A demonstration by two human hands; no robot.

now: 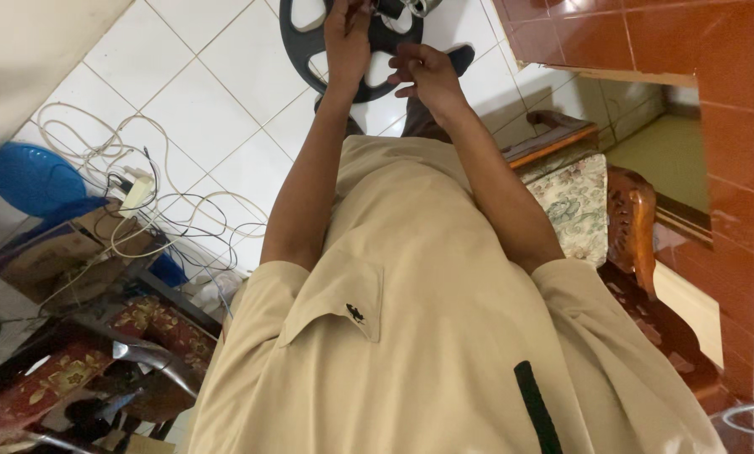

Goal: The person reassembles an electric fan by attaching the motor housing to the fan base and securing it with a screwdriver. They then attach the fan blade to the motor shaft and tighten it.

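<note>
The left hand (346,38) has its fingers curled over a spoke of a dark round wheel-like frame (310,42), clamped on it near the hub at the top edge of the view. The right hand (423,74) sits just beside it, lower and to the right, with its fingertips drawn together against the frame's lower rim; whether they pinch a small part there cannot be told. The frame lies under and between both hands, held out in front of the body above the white tiled floor (200,101), and its upper part runs out of view. A shiny metal piece (415,7) shows at the hub, just above the right hand's fingers.

Both forearms reach forward from a beige short-sleeved shirt (427,336). To the left on the floor lie tangled white cables (133,202), a blue plastic lid (32,178) and a cardboard box (53,252). To the right stands a carved wooden chair with a floral cushion (577,202), next to a red-brown tiled wall (688,38).
</note>
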